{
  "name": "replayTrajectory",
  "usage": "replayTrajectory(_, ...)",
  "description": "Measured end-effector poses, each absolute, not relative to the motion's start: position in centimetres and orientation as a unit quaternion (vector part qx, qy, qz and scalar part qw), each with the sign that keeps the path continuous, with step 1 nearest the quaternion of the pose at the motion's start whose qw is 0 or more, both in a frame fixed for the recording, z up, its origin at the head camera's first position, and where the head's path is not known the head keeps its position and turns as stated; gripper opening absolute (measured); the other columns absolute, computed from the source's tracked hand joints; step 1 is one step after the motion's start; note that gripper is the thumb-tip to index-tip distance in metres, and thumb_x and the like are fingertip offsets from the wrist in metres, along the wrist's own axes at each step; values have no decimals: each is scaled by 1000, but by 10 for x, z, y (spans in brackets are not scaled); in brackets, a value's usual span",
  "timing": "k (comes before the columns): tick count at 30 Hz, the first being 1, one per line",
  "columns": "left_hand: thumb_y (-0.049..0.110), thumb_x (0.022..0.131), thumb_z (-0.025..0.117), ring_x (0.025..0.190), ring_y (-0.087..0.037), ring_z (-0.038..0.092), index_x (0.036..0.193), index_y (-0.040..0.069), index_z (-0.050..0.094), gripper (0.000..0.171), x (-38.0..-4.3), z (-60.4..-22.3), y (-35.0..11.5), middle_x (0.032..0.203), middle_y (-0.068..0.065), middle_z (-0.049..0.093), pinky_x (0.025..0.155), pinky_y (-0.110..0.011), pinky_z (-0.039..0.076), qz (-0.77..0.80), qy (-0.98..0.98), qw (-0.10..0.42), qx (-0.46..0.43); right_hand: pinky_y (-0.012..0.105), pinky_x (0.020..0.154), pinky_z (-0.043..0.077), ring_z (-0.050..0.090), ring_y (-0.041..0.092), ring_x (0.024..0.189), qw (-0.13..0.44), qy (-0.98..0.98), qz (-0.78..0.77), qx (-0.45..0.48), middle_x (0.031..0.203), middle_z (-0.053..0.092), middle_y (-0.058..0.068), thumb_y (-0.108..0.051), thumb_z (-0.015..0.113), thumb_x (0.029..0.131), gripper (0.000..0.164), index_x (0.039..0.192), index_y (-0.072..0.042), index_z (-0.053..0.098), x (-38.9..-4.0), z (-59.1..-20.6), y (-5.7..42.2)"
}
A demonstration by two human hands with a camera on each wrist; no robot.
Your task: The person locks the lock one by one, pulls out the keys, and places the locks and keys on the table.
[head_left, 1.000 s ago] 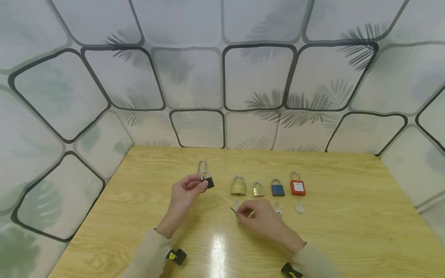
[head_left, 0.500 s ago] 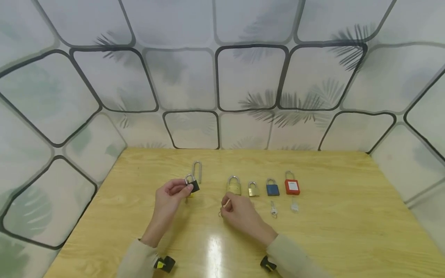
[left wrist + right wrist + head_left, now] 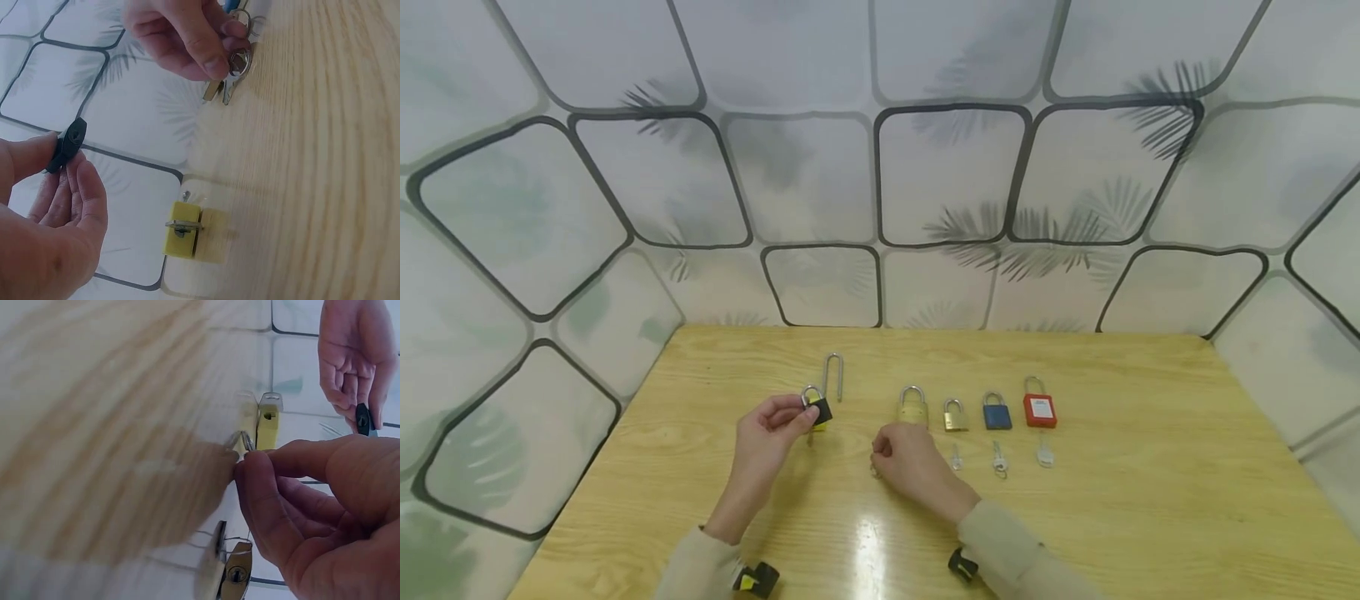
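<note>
In the head view my left hand pinches a black padlock by its body, the shackle pointing up. Just behind and below it, a yellow padlock with a long shackle lies on the table. A key sticks out of that yellow padlock's bottom in the left wrist view. My right hand is in front of a large brass padlock, partly covering it. Its thumb and fingertips pinch a silver key on a ring.
Right of the large brass padlock stand a small brass padlock, a blue padlock and a red padlock in a row. Keys lie before them: a small key, a ringed key and a pale-headed key. A patterned wall backs the table.
My left hand has shifted left with the black padlock, uncovering part of the yellow one. My right hand has moved left, and the small key before the small brass padlock now shows.
</note>
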State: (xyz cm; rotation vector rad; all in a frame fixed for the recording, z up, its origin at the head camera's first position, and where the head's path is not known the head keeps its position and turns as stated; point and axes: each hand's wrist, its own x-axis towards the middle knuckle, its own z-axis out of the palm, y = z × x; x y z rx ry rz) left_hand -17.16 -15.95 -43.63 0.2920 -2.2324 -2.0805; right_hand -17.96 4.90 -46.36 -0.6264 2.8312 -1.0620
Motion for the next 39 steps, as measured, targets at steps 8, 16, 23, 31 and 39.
replayTrajectory(8, 12, 83, 77, 85, -13, 67, 105, -4, 64, 30, -173, -438, -156, 89, 1, 72, 72, -17, 58, -678, -727, 34, 101, 22, 49, 50, 53, 8, 55, 53, 920, -329, -206, 65, 65, 2, -2, 70, 79, 12, 69, -7, 69, -183, -461, 40)
replayTrajectory(16, 13, 83, 78, 84, -14, 68, 105, -3, 65, 30, -173, -439, -151, 92, -4, 72, 72, -19, 59, -673, -733, 25, 98, 24, 50, 50, 54, 10, 57, 47, 924, -322, -201, 68, 66, 4, -2, 69, 81, 10, 72, -6, 68, -182, -459, 46)
replayTrajectory(23, 13, 83, 77, 83, -17, 68, 107, -1, 66, 30, -174, -441, -147, 97, -13, 73, 73, -29, 60, -647, -759, 8, 67, 28, 53, 51, 55, 11, 60, 26, 932, -323, -165, 70, 67, 4, -6, 69, 84, 5, 79, -6, 71, -185, -440, 81)
replayTrajectory(31, 8, 84, 75, 80, -21, 70, 121, 12, 64, 39, -192, -444, -136, 94, -18, 73, 69, -34, 61, -576, -815, 36, -41, 30, 53, 50, 56, 11, 59, 26, 946, -300, -117, 69, 67, 3, -11, 67, 87, 7, 86, -6, 73, -188, -410, 154)
replayTrajectory(39, 9, 83, 76, 75, -17, 65, 115, 13, 66, 33, -206, -454, -123, 89, -9, 71, 63, -38, 59, -458, -884, 19, -88, 30, 45, 49, 57, 11, 49, 44, 948, -300, -98, 72, 68, 8, -15, 64, 92, 15, 92, -2, 71, -176, -404, 212)
